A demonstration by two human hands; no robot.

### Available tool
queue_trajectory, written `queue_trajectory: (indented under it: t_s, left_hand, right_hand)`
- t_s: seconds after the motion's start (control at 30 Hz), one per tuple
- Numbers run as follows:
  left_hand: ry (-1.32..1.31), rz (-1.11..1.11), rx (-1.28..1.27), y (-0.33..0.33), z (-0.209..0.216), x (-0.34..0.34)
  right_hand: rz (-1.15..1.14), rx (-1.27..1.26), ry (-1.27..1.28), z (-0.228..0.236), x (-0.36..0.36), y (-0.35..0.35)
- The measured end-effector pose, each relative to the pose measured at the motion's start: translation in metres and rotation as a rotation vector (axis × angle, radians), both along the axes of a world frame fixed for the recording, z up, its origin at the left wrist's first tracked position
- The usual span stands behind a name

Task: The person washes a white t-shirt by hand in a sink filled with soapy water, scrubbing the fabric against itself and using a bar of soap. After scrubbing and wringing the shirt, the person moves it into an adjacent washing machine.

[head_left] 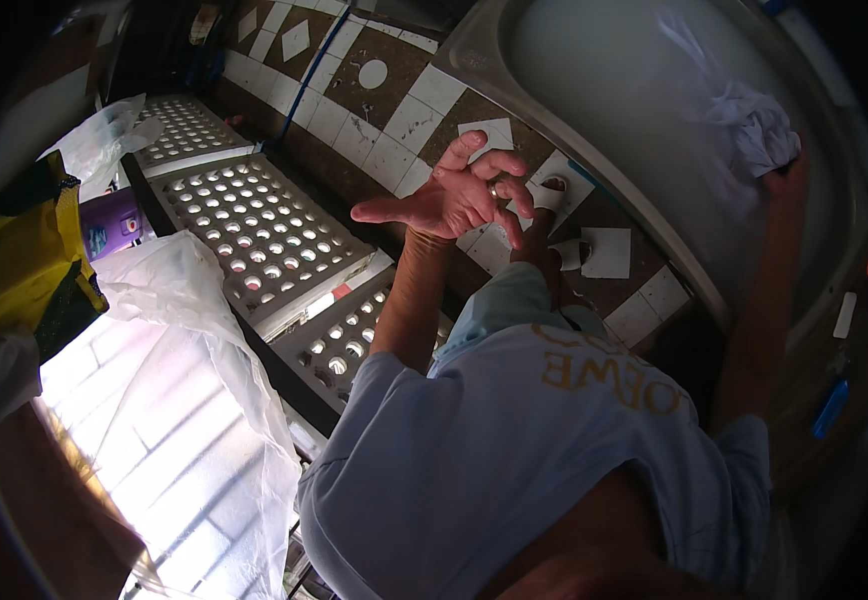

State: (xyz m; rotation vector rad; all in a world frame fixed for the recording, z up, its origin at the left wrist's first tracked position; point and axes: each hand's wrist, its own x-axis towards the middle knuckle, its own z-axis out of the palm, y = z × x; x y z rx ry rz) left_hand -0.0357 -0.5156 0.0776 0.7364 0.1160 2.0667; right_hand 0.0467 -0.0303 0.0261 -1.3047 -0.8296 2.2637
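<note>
A: First, please, the fingers of the left hand (444, 205)?
B: Spread wide and only a little bent, with the palm turned upward; holding nothing. On one finger, a ring (494, 192).
A: And with the right hand (783, 178)?
B: Gripping the bunched part of a white cloth (759, 138). About the bend of each single finger, cannot tell: partly hidden, and in dim light.
A: The cloth, where exactly?
B: Inside the bathtub (479, 48), near its right wall. Bunched at the hand, then trailing as a thin tail toward the far end, in cloudy water (594, 70).
A: Now around the left hand?
B: Beneath it, a tiled floor (384, 155) in brown and white. To the left, in a row, white perforated panels (254, 222) with round holes. More to the left, a translucent plastic sheet (209, 305), a purple container (112, 222), and a yellow and green bag (24, 262).
A: Beyond the right forearm?
B: A slender blue object (831, 408) and a small white bar (844, 315); too small to tell more.
A: And on the body?
B: A light-blue T-shirt (514, 440) with golden letters, and pale shorts (499, 312).
</note>
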Motion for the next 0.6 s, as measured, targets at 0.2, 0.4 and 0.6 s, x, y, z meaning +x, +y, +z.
queue_trajectory:
  t_s: [0.2,0.4,0.6]
  left_hand:
    - [0.006,-0.023,0.058,0.008,0.009,0.003]
    - [0.018,-0.078,0.117,0.022,0.016,-0.002]
    - [0.420,0.282,-0.580,0.034,0.051,-0.017]
  right_hand:
    - [-0.014,-0.005,-0.034,0.016,-0.007,-0.016]
    - [0.112,0.064,0.063,-0.007,0.005,-0.001]
    - [0.108,0.008,0.253,0.003,-0.002,-0.017]
